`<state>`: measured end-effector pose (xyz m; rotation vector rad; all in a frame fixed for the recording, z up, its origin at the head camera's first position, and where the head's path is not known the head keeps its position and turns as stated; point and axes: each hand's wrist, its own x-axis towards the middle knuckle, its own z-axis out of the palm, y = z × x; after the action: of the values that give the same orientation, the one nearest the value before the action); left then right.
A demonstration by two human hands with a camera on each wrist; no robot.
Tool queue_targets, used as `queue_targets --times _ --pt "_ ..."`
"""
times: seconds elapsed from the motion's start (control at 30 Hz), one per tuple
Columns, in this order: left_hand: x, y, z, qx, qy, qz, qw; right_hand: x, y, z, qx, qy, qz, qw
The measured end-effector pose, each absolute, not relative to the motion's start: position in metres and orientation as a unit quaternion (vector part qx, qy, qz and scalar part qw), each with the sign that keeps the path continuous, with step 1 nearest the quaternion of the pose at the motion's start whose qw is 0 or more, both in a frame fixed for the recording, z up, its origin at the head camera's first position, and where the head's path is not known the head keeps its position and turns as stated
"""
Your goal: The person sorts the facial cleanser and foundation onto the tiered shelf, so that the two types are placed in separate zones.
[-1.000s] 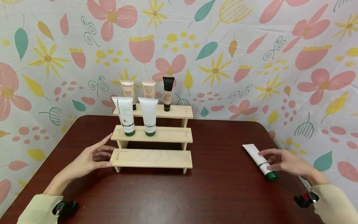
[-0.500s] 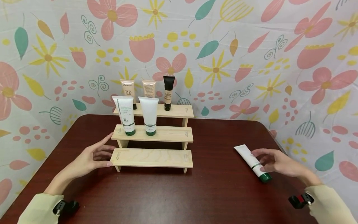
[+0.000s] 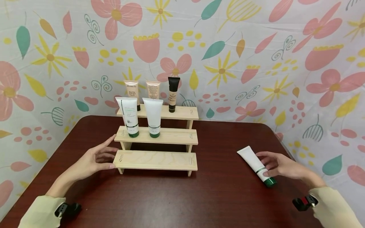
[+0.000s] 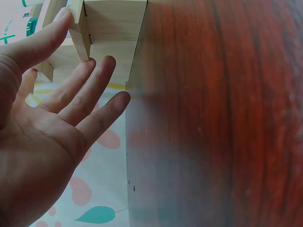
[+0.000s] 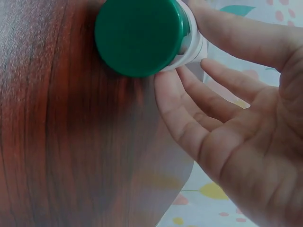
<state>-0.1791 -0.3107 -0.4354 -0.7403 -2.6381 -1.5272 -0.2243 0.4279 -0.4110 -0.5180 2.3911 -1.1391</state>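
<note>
My right hand [image 3: 280, 165] holds a white squeeze tube [image 3: 251, 159] with a green cap, thumb on one side and fingers on the other. The tube slants over the right side of the table; its round green cap [image 5: 139, 35] faces the right wrist camera. At the left end of a three-step wooden stand [image 3: 156, 160], my left hand [image 3: 88, 163] touches the steps with index fingertip and thumb, its fingers fairly straight and spread in the left wrist view. Two similar white tubes, one with printing [image 3: 129, 115] and one plainer [image 3: 154, 115], stand cap-down on the middle step.
Two beige tubes, one marked BB [image 3: 132, 90] and another [image 3: 153, 89], stand on the top step with a black-topped tube [image 3: 172, 95]. The dark red-brown table [image 3: 216, 196] meets a flower-patterned cloth [image 3: 222, 38] behind and at the right.
My right hand and the white tube have shifted left across the table, mostly in the first half second. My left hand stays at the stand.
</note>
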Motion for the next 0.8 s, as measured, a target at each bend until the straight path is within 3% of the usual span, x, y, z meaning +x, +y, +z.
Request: queue_targets --times 0.8 --pt "-0.1795 -0.3097 -0.4346 -0.232 -0.843 -0.485 0.000 -0.2248 0.4180 -0.4102 -0.216 0.839 -0.410 0.287"
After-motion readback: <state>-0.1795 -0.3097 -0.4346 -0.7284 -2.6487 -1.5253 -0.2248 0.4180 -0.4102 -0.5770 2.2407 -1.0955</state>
